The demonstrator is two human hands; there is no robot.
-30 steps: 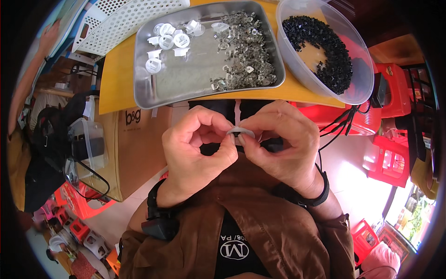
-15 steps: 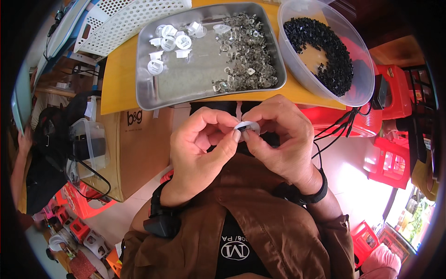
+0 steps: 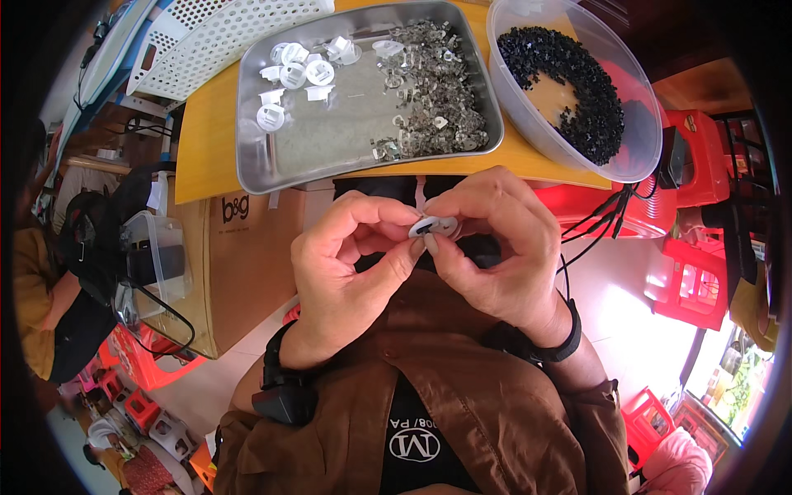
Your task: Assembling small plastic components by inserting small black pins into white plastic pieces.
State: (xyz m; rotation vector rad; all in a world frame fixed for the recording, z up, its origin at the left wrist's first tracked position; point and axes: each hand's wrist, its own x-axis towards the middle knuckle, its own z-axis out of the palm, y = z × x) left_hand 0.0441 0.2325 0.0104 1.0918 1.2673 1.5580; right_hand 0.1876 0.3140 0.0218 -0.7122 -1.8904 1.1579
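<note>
In front of the metal tray [image 3: 330, 148], the left hand [image 3: 346, 262] and right hand [image 3: 505, 247] pinch a small round white piece [image 3: 435, 225] from both sides (a dark patch [image 3: 426, 230] shows on it).

White disc [image 3: 437, 223] between left hand [image 3: 351, 268] and right hand [image 3: 502, 252]

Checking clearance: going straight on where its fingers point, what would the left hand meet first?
Likely the right hand, just past the white piece the left hand pinches; depth is unclear.
</note>
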